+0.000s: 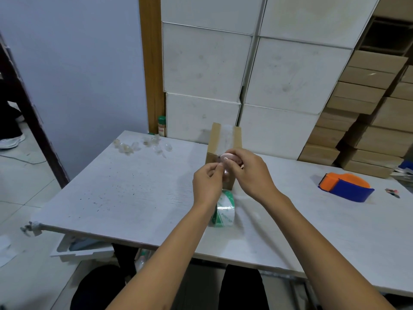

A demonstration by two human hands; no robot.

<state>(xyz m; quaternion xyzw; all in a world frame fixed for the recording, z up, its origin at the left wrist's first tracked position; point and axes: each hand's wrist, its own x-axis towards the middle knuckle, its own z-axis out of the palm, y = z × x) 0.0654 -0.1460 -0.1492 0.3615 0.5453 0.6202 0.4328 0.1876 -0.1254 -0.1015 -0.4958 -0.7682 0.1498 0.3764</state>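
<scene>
Slippage is the likely trouble: the pale pink round piece (226, 157), held just in front of the cardboard box (225, 139), sits only in the curled fingertips of the right hand (248, 173), while the left hand (207, 182) pinches its six o'clock edge. A hard tug could drop it onto the tape roll (223, 212) at six o'clock, or tip the box.

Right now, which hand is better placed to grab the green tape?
Left, probably. The left hand is just above the green tape and only pinches at the pink disc; the right hand grips that disc and sits farther off.
</scene>
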